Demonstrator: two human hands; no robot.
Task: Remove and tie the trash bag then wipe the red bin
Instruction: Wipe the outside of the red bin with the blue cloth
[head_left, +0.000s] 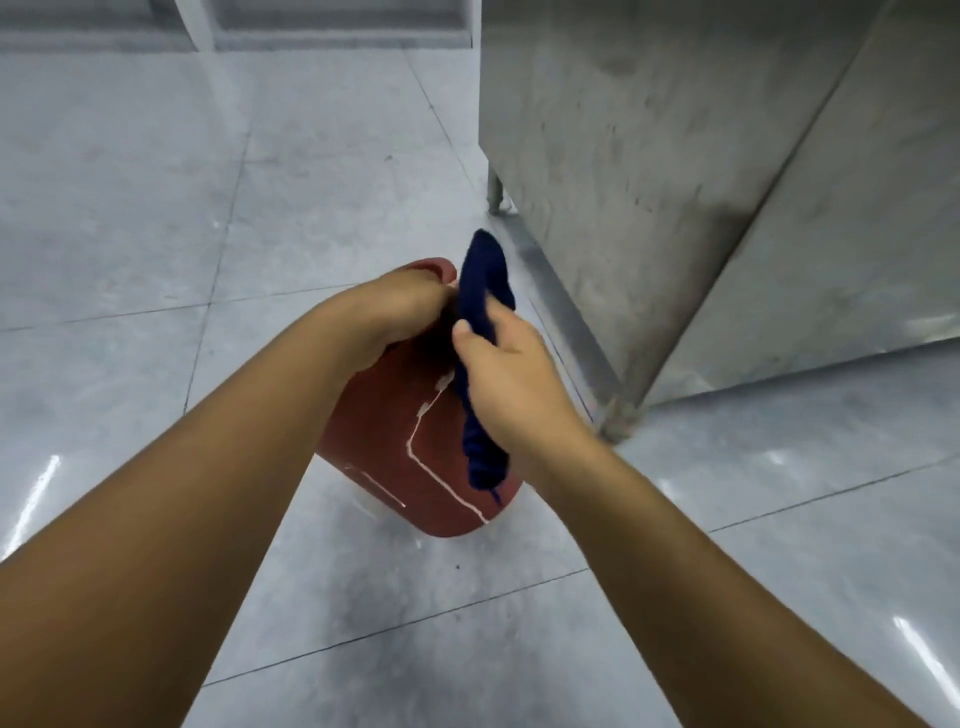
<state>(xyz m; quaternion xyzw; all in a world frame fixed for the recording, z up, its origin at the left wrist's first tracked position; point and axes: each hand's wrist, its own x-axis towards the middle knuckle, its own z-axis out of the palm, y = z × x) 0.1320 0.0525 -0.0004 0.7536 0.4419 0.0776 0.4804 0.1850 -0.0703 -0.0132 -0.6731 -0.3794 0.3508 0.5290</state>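
We're looking down at the red bin (415, 441), which is sitting tilted on the grey tile floor (130, 218) w/ its rim pointing away from us and its side wall, marked by pale scratch lines, facing up. Our left hand (395, 312) is gripping the bin's far rim, fingers curled over the edge; fingertips are hidden behind the rim, so we can't tell exactly how they're set. Our right hand (511, 384) is closing around a dark blue cloth (483, 322) just right of the left hand, thumb and fingers pinching the bunched fabric, w/ one end sticking up past the bin's rim and the other hanging down against the bin's side. A steel cabinet (675, 182) is standing just right of the bin, its leg (494, 192) resting on the floor beyond the bin's rim.
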